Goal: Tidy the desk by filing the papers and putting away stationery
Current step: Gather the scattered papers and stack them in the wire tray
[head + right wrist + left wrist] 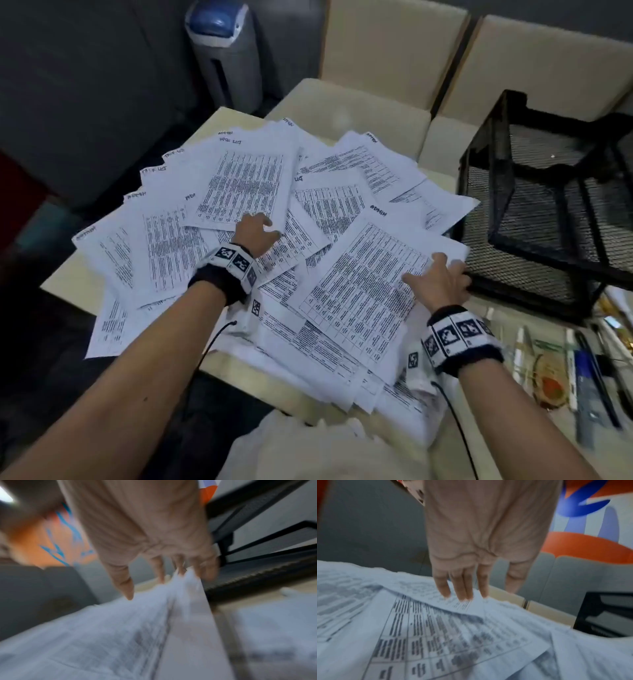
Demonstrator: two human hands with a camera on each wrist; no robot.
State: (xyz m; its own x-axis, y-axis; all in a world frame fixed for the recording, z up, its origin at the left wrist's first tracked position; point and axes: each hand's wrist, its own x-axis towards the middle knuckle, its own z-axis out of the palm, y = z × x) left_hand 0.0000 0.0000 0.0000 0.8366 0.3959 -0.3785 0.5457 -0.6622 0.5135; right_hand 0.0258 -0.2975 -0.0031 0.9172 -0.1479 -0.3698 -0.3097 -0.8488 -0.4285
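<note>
Several printed sheets [239,178] lie fanned in loose overlapping layers across the pale desk [65,277]. My left hand [255,233] rests on the near edge of a sheet at the middle of the pile. Its fingers [462,591] are straight and their tips touch that sheet [436,628]. My right hand [438,274] lies with spread, fairly straight fingers at the right edge of a table-printed sheet [359,281]. The thumb [127,588] lies on the paper [102,635]. The right wrist view is blurred. Pens and markers [582,370] lie at the desk's right front.
A black wire-mesh filing tray [548,205] stands at the right, just beyond my right hand; it also shows as the tray [604,615] and the tray [257,574]. Cream chairs [394,51] and a grey-blue bin [222,58] stand behind the desk. A round yellow-red object [551,380] lies among the pens.
</note>
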